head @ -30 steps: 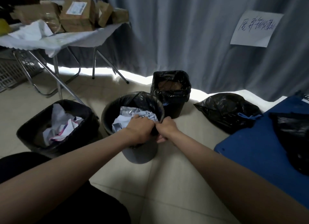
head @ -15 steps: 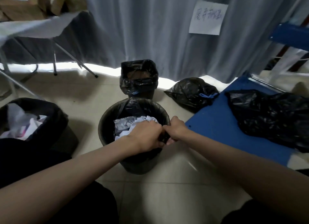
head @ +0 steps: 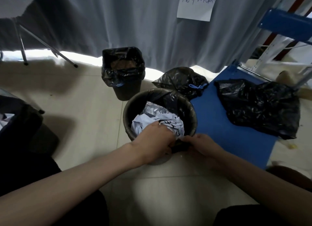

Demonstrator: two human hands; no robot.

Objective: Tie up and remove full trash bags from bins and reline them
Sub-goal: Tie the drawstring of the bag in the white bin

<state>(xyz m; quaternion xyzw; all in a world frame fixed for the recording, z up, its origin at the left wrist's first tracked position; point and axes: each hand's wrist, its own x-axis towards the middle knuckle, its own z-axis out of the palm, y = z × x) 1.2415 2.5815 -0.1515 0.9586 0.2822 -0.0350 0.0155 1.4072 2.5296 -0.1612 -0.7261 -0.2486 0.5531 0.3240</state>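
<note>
While pinching the black liner (head: 170,99) at the near rim of the round bin (head: 128,112) on the floor, left hand (head: 154,143) and right hand (head: 201,145) close fingers, probably gathering for tying.

Round bin (head: 128,114) at centre, crumpled paper (head: 157,122) inside. Lined bin (head: 123,73) behind it. Tied bag (head: 180,80) behind-right. Board (head: 224,132) right, loose bag (head: 260,107) on it. Third bin (head: 25,124) left.
</note>
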